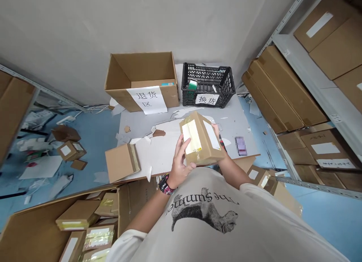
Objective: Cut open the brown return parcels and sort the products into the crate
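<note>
A taped brown parcel with white labels is held up over the near part of the table, close to the shirt. My left hand is on its left side, fingers against the label and thumb near the lower edge. My right hand grips the right side, mostly hidden behind the parcel. A red and black tool shows beside my right forearm; whether it touches the hand cannot be made out. Another brown box sits at the table's left front edge.
Behind stand an open carton with a paper sign and a black crate holding small items. A phone-like object lies right. A large carton of parcels stands lower left; box-filled shelves line the right.
</note>
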The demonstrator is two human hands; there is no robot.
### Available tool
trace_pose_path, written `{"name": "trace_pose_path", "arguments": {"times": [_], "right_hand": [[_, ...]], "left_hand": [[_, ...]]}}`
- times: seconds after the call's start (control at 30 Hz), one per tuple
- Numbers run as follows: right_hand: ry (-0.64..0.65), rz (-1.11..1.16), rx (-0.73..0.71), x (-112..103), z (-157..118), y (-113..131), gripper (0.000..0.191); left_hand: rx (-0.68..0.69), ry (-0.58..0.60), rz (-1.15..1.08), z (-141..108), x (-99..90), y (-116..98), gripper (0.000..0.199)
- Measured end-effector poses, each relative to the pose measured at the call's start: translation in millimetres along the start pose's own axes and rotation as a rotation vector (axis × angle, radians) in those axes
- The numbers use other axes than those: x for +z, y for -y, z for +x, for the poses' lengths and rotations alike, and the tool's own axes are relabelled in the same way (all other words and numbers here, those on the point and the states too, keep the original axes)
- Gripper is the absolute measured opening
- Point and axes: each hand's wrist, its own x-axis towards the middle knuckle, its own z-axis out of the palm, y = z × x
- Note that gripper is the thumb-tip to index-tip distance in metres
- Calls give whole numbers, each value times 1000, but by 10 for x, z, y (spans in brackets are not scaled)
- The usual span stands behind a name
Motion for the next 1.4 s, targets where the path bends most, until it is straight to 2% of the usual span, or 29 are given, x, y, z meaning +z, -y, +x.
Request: {"name": "trace_pose_path", "arguments": {"times": [0.07,0.1,0.17,0.27,0.33,0.4,0.5,0.6,0.7,0.8,0.93,1.03,1.23,1.4], "right_hand": [[45,83,75,-52,129,29,63],[29,104,59,-92,187,32,61],[-86,62,-95,-188,282,14,51],[-229,-82,-322,-336,366,-80,39],[-227,-185,-344,-416,386,-191,36],[-199,-267,-315,-481,395,-346,34],[-183,-385,-249,-599,416,-643,36],[-204,-542,-140,-817,423,-934,40],[-282,-778,-12,-1174,361,-1118,45],[-431,-1126,100,-1614,233,-1173,53],[-561,-1414,274,-2110,97,-1164,58],[-555,-1486,389,-2313,101,-1175,56],[-508,-1481,534,-2415,254,-1262,45],[-509,-1479,558,-2429,315,-1286,38]], "left_hand": [[-126,3,-95,33,-18,54,97],[-193,12,-137,65,-46,86,95],[-341,66,-216,131,-119,160,98],[-582,206,-306,176,-190,316,123],[-697,254,-322,160,-185,458,136],[-734,250,-283,134,-160,623,140],[-673,191,-52,146,-170,863,131],[-571,151,356,246,-277,1039,121],[-477,198,670,376,-412,1180,122],[-344,292,825,475,-499,1365,127],[-227,426,855,528,-537,1677,124],[-212,488,831,509,-545,1884,122],[-208,548,811,412,-620,2116,120],[-190,581,796,396,-694,2189,119]]}}
